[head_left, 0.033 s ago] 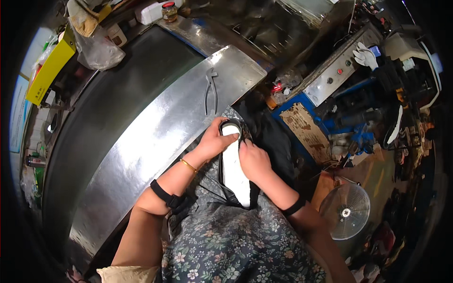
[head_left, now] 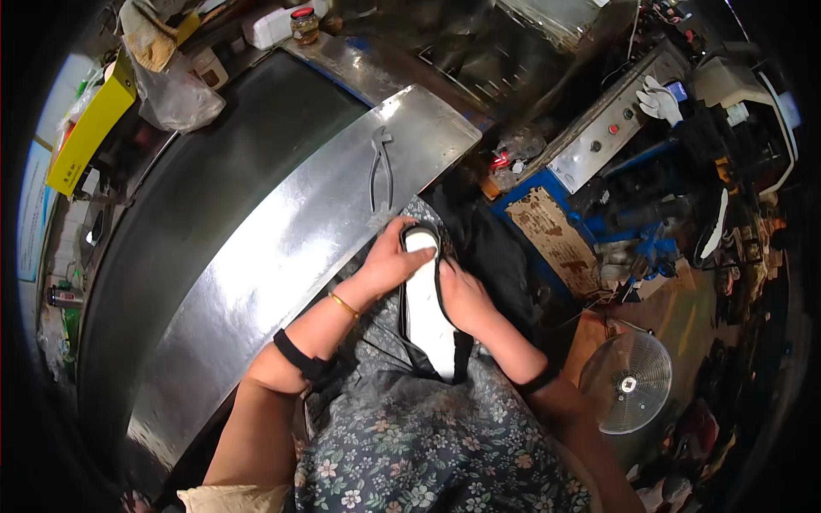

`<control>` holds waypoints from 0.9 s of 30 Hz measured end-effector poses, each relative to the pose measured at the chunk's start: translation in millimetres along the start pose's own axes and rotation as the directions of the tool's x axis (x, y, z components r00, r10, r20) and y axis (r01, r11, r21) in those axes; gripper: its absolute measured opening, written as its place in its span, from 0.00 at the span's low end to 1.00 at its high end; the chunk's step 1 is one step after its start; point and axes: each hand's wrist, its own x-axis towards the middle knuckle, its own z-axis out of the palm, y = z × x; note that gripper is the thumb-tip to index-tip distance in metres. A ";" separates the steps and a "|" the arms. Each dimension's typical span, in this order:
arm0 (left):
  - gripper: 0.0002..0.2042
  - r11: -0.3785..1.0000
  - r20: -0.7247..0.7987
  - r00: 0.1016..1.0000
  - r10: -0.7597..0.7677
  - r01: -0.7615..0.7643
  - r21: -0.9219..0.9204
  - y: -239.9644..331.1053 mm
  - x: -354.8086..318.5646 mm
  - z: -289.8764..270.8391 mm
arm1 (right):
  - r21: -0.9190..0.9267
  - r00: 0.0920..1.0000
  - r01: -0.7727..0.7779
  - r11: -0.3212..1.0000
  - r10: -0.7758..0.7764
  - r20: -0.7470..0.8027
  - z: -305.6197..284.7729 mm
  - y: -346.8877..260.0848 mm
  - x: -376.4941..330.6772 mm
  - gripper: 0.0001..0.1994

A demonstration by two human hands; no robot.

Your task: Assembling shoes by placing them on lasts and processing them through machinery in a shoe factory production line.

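Across my lap, on a dark floral apron [head_left: 376, 453], lies a black shoe upper with a long white sole-shaped face [head_left: 426, 299] turned up. My left hand [head_left: 395, 259] grips its far end, the thumb pressed on the white face and the fingers round the black rim. My right hand [head_left: 464, 297] holds the right side, its fingers curled at the black edge and partly hidden. Just beyond my left hand, metal pliers [head_left: 380, 171] rest on a shiny metal bench top [head_left: 248, 248].
A dark conveyor belt [head_left: 197, 214] runs along the bench's far left side. At the right stand a control panel [head_left: 599, 137] with buttons, a blue-framed machine [head_left: 552, 231] and a round fan [head_left: 629, 385]. A lidded jar [head_left: 304, 27] and a yellow box [head_left: 92, 128] are at the upper left.
My right hand has shifted slightly down along the shoe's edge, uncovering a little more of the black rim. My left hand keeps its hold at the far end.
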 end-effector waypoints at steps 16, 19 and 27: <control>0.26 0.489 -0.178 0.982 0.066 0.123 0.864 31.1 -7.9 -13.3 | 0.381 0.976 -0.215 0.899 0.216 0.041 22.9 -47.4 -7.7 0.41; 0.33 0.934 0.126 0.992 -0.017 -0.030 0.355 1.1 -23.9 -42.4 | 0.686 0.997 0.063 0.725 -0.010 -0.081 42.0 -19.7 -11.3 0.35; 0.21 0.179 -0.093 0.944 0.317 0.037 0.983 24.8 -67.0 7.3 | 0.731 0.974 -0.006 0.682 0.171 -0.151 50.6 -18.7 -10.0 0.35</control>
